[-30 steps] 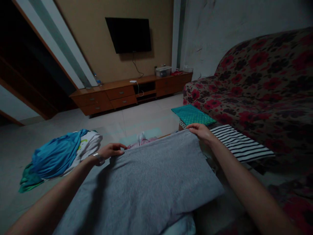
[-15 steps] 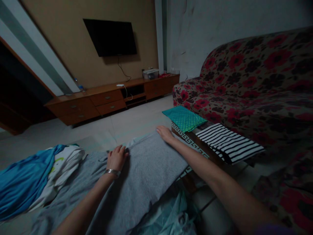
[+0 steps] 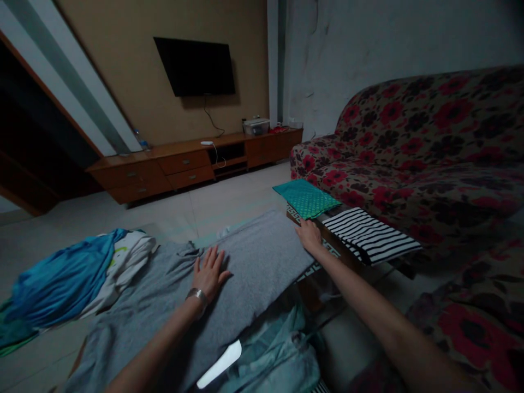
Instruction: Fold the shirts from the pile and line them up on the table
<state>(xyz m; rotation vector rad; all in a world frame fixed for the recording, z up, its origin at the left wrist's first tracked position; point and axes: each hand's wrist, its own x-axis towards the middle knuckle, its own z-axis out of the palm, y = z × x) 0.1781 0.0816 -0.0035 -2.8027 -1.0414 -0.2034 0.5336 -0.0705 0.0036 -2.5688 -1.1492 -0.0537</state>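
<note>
A grey garment [image 3: 262, 256] is spread over a low table with a patterned edge [image 3: 331, 248]; its kind is unclear. My left hand [image 3: 209, 273], a silver bracelet at its wrist, lies flat on the cloth with fingers spread. Along the garment's right edge rests my right hand [image 3: 309, 234], fingers stretched out and not visibly gripping. Just beyond it are a folded green patterned cloth [image 3: 307, 197] and a folded black-and-white striped garment [image 3: 370, 234]. To the left, blue clothing [image 3: 71, 273] and a white garment [image 3: 126, 259] lie heaped beside the grey one.
Below the table's near side, pale green clothing [image 3: 274, 355] is bunched up. A floral sofa [image 3: 409, 147] stands on the right. Across the tiled floor [image 3: 229, 196] is a wooden TV cabinet [image 3: 176, 164], with a television [image 3: 200, 68] above it.
My right hand has slid right and nearer, from the garment's far corner to its right edge. My left hand has spread its fingers flat. The grey cloth lies flatter at its far right corner.
</note>
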